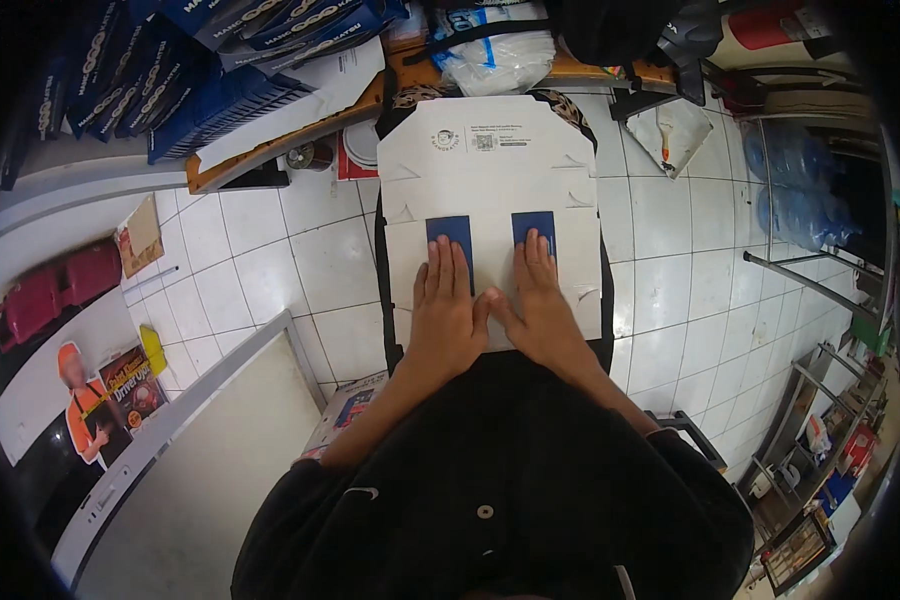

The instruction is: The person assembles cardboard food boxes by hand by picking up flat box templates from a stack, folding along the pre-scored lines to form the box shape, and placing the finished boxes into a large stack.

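Right now, from my distant seat, I see a white cardboard sheet (490, 190) lying flat at the person's lap, between dark-clad legs, with cut corners at its far end and small printing there. Two dark blue rectangles sit side by side on it, the left blue rectangle (448, 226) and the right blue rectangle (532, 221). On the left one rests the left hand (448, 318), palm down, fingers straight and nearly together, pressed flat with nothing gripped. Likewise, I see the right hand (550, 318) flat on the right one, fingers extended and close, clasping nothing; the two thumbs point inward and meet, or nearly so, over the sheet. Beyond the sheet, I make out clear plastic packs (495, 65) on a wooden-edged table, with dark blue folded cartons (235, 110) to the left. White floor tiles (660, 230) spread around, and large bluish bottles (795, 205) stand by a metal rack (805, 280) at right.
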